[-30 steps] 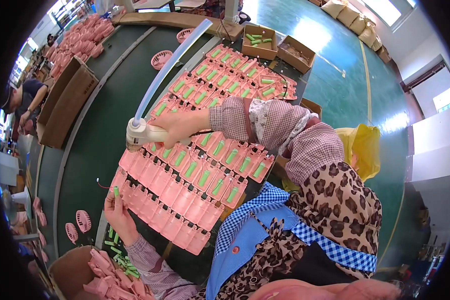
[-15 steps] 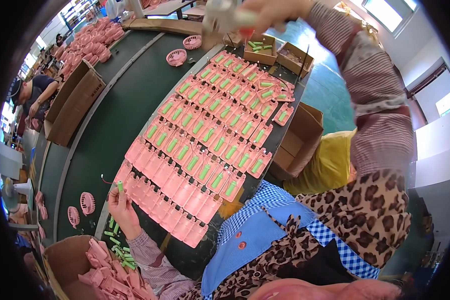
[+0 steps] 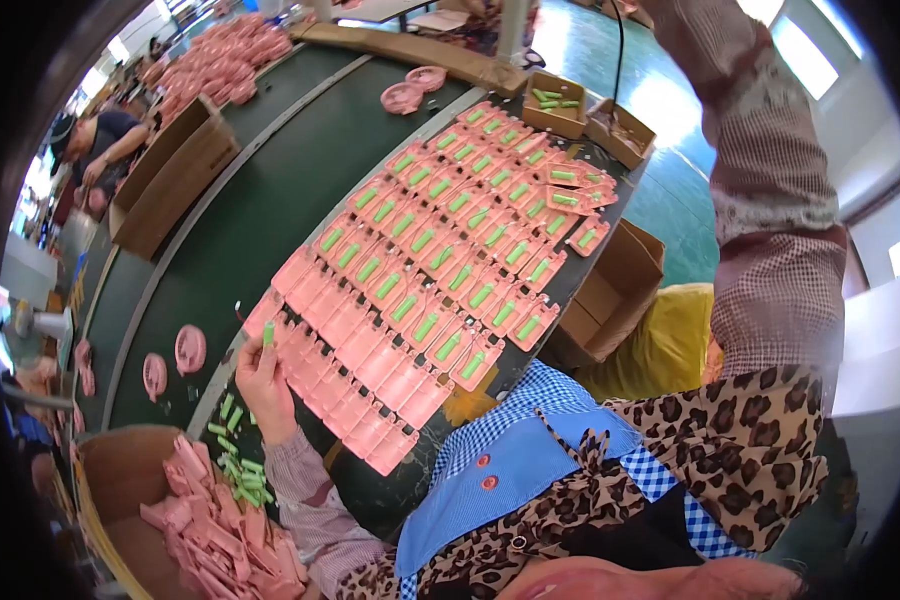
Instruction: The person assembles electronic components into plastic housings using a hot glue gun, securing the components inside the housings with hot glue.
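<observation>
My left hand [image 3: 262,388] is at the near left edge of the pink rows, its fingers closed round a small green cylindrical battery [image 3: 269,334]. A thin lead with a white end rises beside it. Rows of pink plastic casings [image 3: 345,330] cover the dark table. In the farther rows the casings hold green batteries [image 3: 427,327] with thin wires; the nearest rows are bare pink shells [image 3: 360,415]. Below my left hand lies a heap of loose green batteries [image 3: 248,480]. My right arm [image 3: 778,200] stretches up past the top edge, its hand out of the picture.
A cardboard box of pink parts [image 3: 120,470] stands at the lower left. Round pink grilles [image 3: 190,350] lie on the green belt [image 3: 260,190]. Small boxes [image 3: 553,118] sit at the table's far end. An open carton [image 3: 610,300] and yellow bag [image 3: 660,345] flank the right side.
My right hand, earlier at the top with a blurred white object, has gone out of view. My left hand still holds the battery. The whole view has shifted slightly.
</observation>
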### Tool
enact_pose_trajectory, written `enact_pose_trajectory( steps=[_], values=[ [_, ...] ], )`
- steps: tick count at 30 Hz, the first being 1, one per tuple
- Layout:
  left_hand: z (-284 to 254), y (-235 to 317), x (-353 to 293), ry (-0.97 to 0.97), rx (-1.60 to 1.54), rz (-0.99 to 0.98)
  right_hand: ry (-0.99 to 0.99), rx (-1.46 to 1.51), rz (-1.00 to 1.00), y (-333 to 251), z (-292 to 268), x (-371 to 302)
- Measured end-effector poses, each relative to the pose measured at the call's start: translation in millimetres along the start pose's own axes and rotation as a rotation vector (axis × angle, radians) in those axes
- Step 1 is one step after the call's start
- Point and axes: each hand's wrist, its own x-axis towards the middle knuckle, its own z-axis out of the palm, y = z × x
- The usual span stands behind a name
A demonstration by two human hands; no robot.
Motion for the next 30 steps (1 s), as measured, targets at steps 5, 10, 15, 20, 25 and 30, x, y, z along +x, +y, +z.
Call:
enact_pose_trajectory(
  steps=[5, 10, 15, 20, 25, 30],
  values=[
    [11.4, 16.5, 9.8, 0.041, 0.077, 0.008, -0.133, 0.165, -0.089, 32.4, 107.6, 13.6],
    [13.1, 32.7, 24.6, 0.076, 0.132, 0.079, -0.256, 0.502, 0.073, 25.4, 234.2, 5.7],
    [10.2, 38.4, 42.5, 0.108, 0.153, 0.13, -0.327, 0.377, 0.227, 39.5, 293.9, 27.8],
    [10.2, 22.9, 68.9, 0.098, 0.177, 0.13, -0.255, 0.369, 0.148, 53.7, 310.3, 47.5],
    [15.7, 12.3, 86.8, 0.091, 0.27, 0.173, -0.231, 0.36, 0.17, 58.7, 312.4, 54.2],
    [21.5, 6.8, 97.5, 0.139, 0.408, 0.301, -0.194, 0.365, 0.181, 63.0, 316.7, 60.5]
  ],
)
